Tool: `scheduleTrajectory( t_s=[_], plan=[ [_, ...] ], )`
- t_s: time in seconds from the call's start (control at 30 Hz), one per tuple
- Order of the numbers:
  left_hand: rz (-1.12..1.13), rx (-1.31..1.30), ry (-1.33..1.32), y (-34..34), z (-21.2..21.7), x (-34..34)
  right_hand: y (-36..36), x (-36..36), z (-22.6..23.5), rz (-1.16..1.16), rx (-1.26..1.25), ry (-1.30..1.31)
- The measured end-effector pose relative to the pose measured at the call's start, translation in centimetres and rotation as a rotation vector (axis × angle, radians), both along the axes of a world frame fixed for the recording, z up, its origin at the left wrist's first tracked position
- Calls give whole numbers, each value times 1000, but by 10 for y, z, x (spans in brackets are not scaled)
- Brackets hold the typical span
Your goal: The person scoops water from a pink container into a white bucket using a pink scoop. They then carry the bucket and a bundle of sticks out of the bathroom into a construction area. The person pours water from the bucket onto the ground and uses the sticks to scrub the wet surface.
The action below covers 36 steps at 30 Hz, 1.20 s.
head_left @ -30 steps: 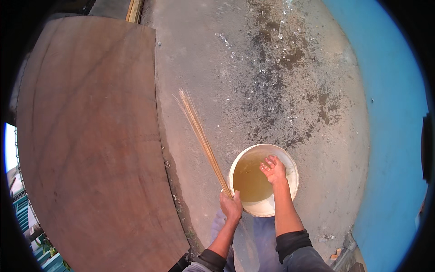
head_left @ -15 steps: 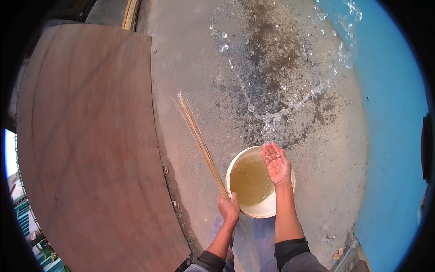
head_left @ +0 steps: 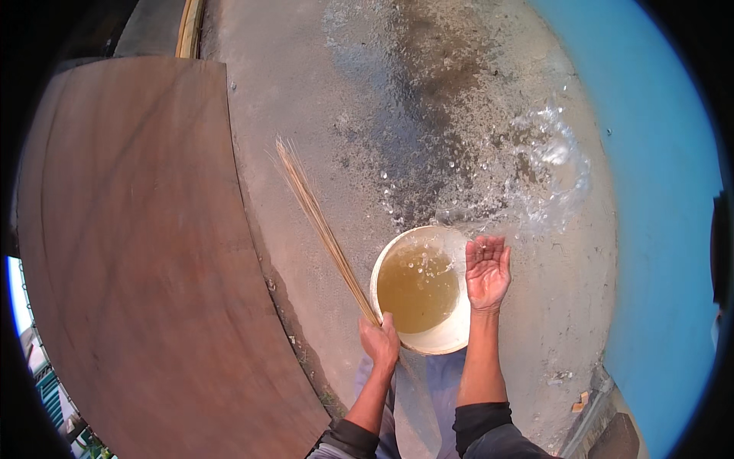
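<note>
My left hand point(head_left: 379, 339) is closed round the lower end of a stick broom point(head_left: 325, 229), a bundle of thin straw-coloured sticks that slants up and to the left. The same hand is at the left rim of a white bucket point(head_left: 437, 340), tilted, with murky brownish water point(head_left: 417, 294) in it; whether the fingers also grip the rim is hidden. My right hand point(head_left: 488, 275) is palm up at the bucket's right rim, wet, its fingers stretched out and holding nothing. Splashing water point(head_left: 554, 157) hangs in the air beyond that hand, and droplets fall over the bucket.
Wet dark patches point(head_left: 428, 99) mark the concrete ground ahead. A large brown board point(head_left: 145, 252) lies along the left, with wooden strips point(head_left: 189, 30) past its far end. On the right stands a blue wall point(head_left: 657, 191), with a small rubble piece point(head_left: 579, 402) near its foot.
My right hand has moved right, from over the bucket's opening to its right rim. The thrown water has gone from a wide V-shaped arc to a splash at the right. The left hand keeps hold of the broom.
</note>
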<state>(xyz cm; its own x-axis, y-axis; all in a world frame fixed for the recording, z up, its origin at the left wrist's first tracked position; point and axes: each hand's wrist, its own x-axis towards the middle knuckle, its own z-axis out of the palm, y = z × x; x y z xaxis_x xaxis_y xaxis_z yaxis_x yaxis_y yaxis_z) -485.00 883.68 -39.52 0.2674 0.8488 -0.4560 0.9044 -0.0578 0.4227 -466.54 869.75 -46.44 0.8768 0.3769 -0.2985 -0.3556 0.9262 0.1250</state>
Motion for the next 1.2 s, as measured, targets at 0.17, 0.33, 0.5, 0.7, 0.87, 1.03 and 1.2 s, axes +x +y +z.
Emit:
scheduleTrajectory(
  t_s=[0.17,0.33,0.5,0.7,0.87,1.03,1.2],
  plan=[
    [-22,24,-2,-5,-7,8,6,-81,-108,763,-888,1021],
    [-80,15,-54,-4,-22,0,1,-79,-129,397,-654,1094],
    [-17,10,-25,-2,-11,-8,-23,-31,-27,-190,208,121],
    [-14,-34,-27,-7,-15,-2,10,-85,-107,506,-791,1143],
    [-75,-60,-68,-11,-9,6,-2,-90,-121,179,-548,1007],
    [-162,3,-54,-4,-4,-1,-45,-62,-9,-320,240,122],
    [-208,-21,-73,-15,-11,2,-14,-110,-97,393,-624,1194]
  ],
)
